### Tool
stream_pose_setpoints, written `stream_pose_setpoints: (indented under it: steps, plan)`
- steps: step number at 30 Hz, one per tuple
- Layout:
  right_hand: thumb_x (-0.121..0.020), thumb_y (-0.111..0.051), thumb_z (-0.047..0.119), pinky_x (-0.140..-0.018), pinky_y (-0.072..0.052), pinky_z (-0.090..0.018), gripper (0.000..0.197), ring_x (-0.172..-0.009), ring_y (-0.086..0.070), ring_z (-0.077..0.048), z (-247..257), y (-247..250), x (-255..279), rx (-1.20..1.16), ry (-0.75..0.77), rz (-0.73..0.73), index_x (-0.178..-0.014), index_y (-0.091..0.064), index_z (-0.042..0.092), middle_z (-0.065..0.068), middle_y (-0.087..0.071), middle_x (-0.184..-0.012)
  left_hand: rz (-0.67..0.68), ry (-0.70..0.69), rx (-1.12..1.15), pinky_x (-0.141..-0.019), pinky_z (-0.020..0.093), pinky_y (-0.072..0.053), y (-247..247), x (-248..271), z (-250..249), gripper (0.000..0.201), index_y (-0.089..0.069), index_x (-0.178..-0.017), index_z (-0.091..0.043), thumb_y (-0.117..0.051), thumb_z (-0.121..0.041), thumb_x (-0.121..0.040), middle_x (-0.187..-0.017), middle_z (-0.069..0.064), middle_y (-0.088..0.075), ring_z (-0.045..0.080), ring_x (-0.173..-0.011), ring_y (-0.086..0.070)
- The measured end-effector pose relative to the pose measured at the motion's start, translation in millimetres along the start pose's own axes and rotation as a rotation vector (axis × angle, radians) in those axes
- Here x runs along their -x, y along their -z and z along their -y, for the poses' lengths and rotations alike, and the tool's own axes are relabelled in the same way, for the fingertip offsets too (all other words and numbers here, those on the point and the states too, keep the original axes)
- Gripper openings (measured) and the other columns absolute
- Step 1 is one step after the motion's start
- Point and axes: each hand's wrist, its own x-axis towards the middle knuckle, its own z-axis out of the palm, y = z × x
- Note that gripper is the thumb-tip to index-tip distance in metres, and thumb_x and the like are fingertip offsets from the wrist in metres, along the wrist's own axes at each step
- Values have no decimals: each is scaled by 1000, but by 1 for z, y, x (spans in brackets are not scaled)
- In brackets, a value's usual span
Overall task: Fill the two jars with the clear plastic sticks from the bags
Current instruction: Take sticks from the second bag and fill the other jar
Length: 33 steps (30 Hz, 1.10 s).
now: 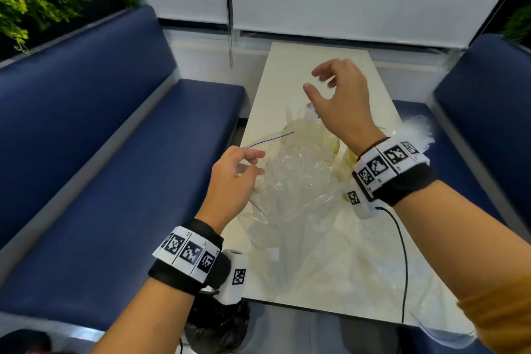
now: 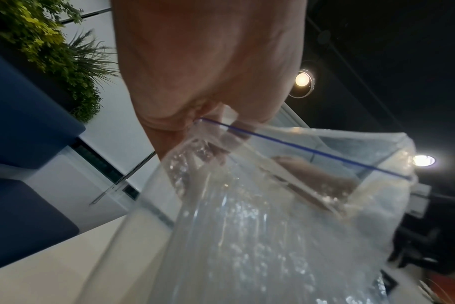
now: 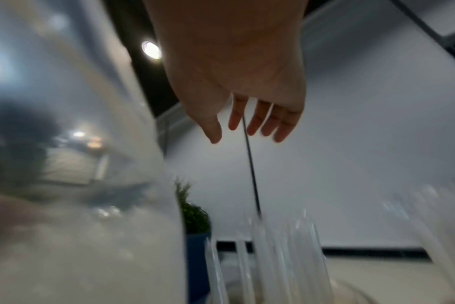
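Item, zip bag [image 1: 290, 175] of clear plastic sticks [image 1: 298, 123], over the bench [image 1: 316, 57]: my left hand [image 1: 232, 178] pinches its blue-lined rim, right hand [image 1: 342, 95] spread empty above; I judge steadying the mouth wide before reaching in serves best.

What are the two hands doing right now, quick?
Left hand: pinching the top edge of the clear zip bag.
Right hand: open, fingers spread, holding nothing, above the sticks.
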Motion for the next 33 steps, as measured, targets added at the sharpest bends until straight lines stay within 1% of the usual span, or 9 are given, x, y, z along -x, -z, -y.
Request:
stream_pose_setpoints:
  steps: [3, 5, 7, 15, 18, 23, 26, 29, 33]
  plan:
    - [-90, -65, 40, -70, -54, -37, 22, -66, -60, -10, 37, 13, 23, -5, 132, 307, -87, -70, 19, 8, -64, -71, 8, 1, 38, -59, 34, -58, -6, 0, -2, 37, -69, -105, -23, -46, 5, -95, -113, 8, -60, 17, -98, -72]
    - [-91, -58, 56, -76, -53, -36, 37, -88, -62, -15, 52, 12, 47, 254, 241, 623, -106, -69, 24, 5, -67, -95, 16, 7, 71, -59, 25, -54, -11, -1, -2, 37, -69, -110, -18, -45, 6, -95, -114, 9, -59, 12, -95, -72]
    - [-87, -51, 69, -85, -50, -39, 59, -111, -54, -20, 53, 6, 66, 527, 334, 752, -128, -56, 27, 2, -60, -122, 18, 19, 96, -60, 22, -55, -14, 0, -3, 38, -67, -116, -13, -43, 7, -96, -115, 9, -59, 12, -94, -72]
    - [-101, -31, 56, -85, -42, -40, 47, -113, -55, -31, 40, -9, 79, 772, 369, 737, -136, -44, 26, -4, -59, -130, 15, -8, 76, -69, 36, -64, -17, 1, -4, 43, -69, -120, -12, -42, 9, -95, -113, 5, -58, 10, -92, -72]
    - [-101, -32, 57, -72, -38, -36, 47, -105, -58, -30, 39, -10, 83, 792, 354, 784, -130, -53, 26, -6, -55, -128, 7, -40, 13, -72, 39, -64, -17, 2, -5, 41, -67, -124, -14, -44, 6, -97, -113, 2, -59, 14, -98, -71]
    - [-104, -35, 48, -63, -32, -31, 40, -77, -56, -26, 38, -8, 82, 796, 349, 777, -113, -61, 19, -4, -66, -99, -2, -101, -56, -80, 24, -54, -16, 2, -2, 39, -68, -126, -18, -54, 1, -95, -111, -5, -62, 12, -98, -67]
    - [-106, -36, 39, -63, -32, -31, 36, -80, -61, -27, 40, -8, 80, 789, 393, 760, -114, -61, 16, -4, -68, -98, 11, -132, -103, -78, 10, -49, -15, 3, -2, 42, -66, -127, -19, -65, -3, -88, -111, -7, -61, 4, -96, -66]
    - [-106, -35, 38, -63, -33, -31, 37, -90, -66, -27, 46, -5, 75, 757, 415, 717, -117, -61, 15, -6, -68, -104, 59, -155, -169, -79, 11, -47, -13, 5, -2, 55, -63, -129, -21, -75, -21, -75, -115, -11, -57, 1, -99, -65]
    - [-104, -38, 37, -61, -32, -30, 34, -74, -56, -26, 59, 7, 60, 649, 416, 619, -108, -65, 17, -6, -68, -98, 121, -160, -214, -83, 19, -50, -12, 7, -2, 67, -60, -128, -31, -88, -45, -69, -117, -15, -53, 1, -105, -60]
